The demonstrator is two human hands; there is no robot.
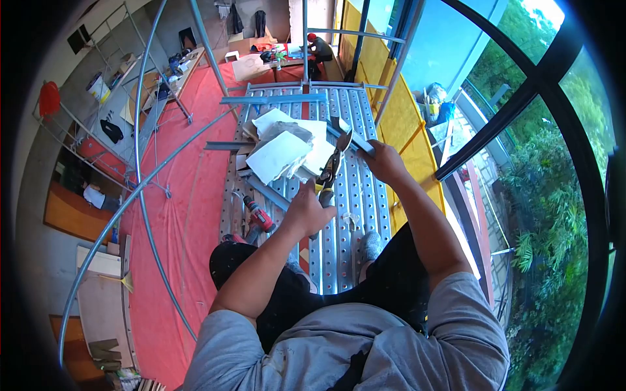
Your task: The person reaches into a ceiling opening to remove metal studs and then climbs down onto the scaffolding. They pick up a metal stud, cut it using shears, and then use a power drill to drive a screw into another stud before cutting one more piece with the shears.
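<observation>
My left hand (309, 212) is closed round the handles of a pair of tin snips (330, 171), their jaws pointing up and away from me. My right hand (386, 163) grips the near end of a short metal profile (355, 139), which slants off to the upper left. The jaws of the snips overlap the profile's edge in this view. Just left of the snips lie broken white plasterboard pieces (277, 156) in a pile. A red and grey cordless drill (259, 215) rests on the platform near my left forearm.
I sit on a perforated metal scaffold platform (336, 260). More metal profiles (280, 99) lie across its far part. Scaffold tubes (143, 186) rise at the left, above a red floor covering (171, 260). Black-framed windows (541, 78) stand at the right. Far off, a person (319, 49) sits near a cluttered table.
</observation>
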